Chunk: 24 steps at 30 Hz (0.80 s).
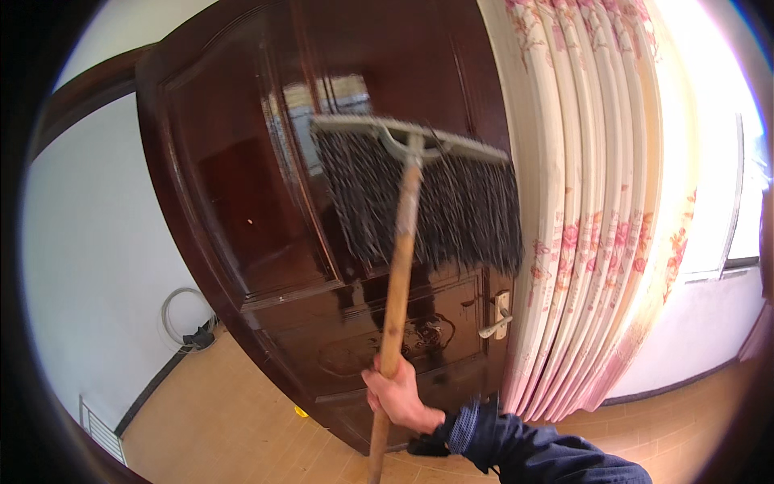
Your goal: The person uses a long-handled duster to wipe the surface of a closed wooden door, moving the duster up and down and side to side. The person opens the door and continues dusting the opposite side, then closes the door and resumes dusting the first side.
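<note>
My right hand grips the wooden handle of a broom, low on the shaft. The broom is held head up, its light grey plastic head at the top and its long black bristles hanging down. Behind the bristles stands a glossy dark brown panelled wooden door; whether they touch it I cannot tell. A metal lever handle sits on the door's right side, below the bristles. My left hand is out of view.
Floral curtains hang right of the door, beside a bright window. At left, a coiled cable lies by the white wall. A small yellow object and a metal rack are on the tan tiled floor.
</note>
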### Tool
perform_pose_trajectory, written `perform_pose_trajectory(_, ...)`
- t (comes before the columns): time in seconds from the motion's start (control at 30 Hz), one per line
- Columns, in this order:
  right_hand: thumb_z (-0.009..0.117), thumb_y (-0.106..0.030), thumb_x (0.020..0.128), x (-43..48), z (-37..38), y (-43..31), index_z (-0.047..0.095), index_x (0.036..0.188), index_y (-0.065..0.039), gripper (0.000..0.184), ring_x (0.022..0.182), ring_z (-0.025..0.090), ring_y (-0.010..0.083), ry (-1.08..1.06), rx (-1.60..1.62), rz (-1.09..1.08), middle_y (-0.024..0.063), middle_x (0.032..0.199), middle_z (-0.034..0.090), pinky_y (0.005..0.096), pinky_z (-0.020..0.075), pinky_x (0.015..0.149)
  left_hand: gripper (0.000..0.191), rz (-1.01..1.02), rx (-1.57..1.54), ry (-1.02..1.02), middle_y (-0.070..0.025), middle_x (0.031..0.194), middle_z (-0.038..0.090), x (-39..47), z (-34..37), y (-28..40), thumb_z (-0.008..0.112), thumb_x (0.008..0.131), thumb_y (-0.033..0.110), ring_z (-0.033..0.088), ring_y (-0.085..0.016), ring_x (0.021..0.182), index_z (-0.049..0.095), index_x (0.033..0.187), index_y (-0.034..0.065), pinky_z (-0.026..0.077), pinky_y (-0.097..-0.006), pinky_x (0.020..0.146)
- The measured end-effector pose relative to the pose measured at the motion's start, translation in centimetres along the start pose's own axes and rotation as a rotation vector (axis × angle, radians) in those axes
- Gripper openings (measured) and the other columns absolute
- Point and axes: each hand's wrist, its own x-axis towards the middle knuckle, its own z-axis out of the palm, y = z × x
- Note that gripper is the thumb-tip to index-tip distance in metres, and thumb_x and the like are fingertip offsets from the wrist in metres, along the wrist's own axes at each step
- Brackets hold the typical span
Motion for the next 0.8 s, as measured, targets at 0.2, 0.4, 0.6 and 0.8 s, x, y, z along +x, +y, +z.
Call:
perform_pose_trajectory(0.2,0.06,0.001,0.086,6.0,5.8,-8.8,0.039,0.094,-0.008,0.024,0.038,0.045,0.0124,-0.321,0.078,-0.224,0.0013,0.062,0.045,0.0291,0.0361,0.033,0.045,0.071,-0.253,-0.291,0.005,0.052,0.034,4.5,-3.1,14.3,0.073,0.086,0.024,0.03,-0.007,0.047,0.04,0.057,0.0131,0.023,-0.0318,0.045)
perform_pose_trajectory(0.4,0.058,0.002,0.083,8.8,7.5,-11.9,0.039,0.092,-0.007,0.023,0.04,0.045,0.0124,-0.391,0.122,-0.255,0.0029,0.064,0.046,0.0298,0.0373,0.035,0.044,0.065,-0.351,-0.262,0.0066,0.053,0.035,6.6,-3.9,20.4,0.069,0.091,0.019,0.031,-0.006,0.048,0.041,0.057,0.0134,0.023,-0.0312,0.046)
perform_pose_trajectory(0.6,0.061,-0.003,0.089,7.0,3.1,-4.9,0.04,0.093,-0.008,0.023,0.043,0.049,0.0109,-0.352,0.109,-0.169,0.0011,0.068,0.046,0.0276,0.0387,0.038,0.043,0.029,-0.172,-0.235,0.005,0.054,0.038,7.0,-2.1,10.8,0.072,0.087,0.019,0.032,-0.007,0.05,0.043,0.057,0.0118,0.026,-0.0321,0.047)
perform_pose_trajectory(0.8,0.06,0.0,0.089,1.7,-2.0,4.6,0.041,0.088,-0.009,0.022,0.045,0.049,0.0106,-0.237,0.155,0.045,-0.0002,0.067,0.046,0.0281,0.0396,0.039,0.035,-0.064,0.017,-0.134,0.0005,0.059,0.049,3.6,-2.8,-3.7,0.075,0.085,0.024,0.042,-0.012,0.056,0.053,0.065,0.0067,0.035,-0.0353,0.052)
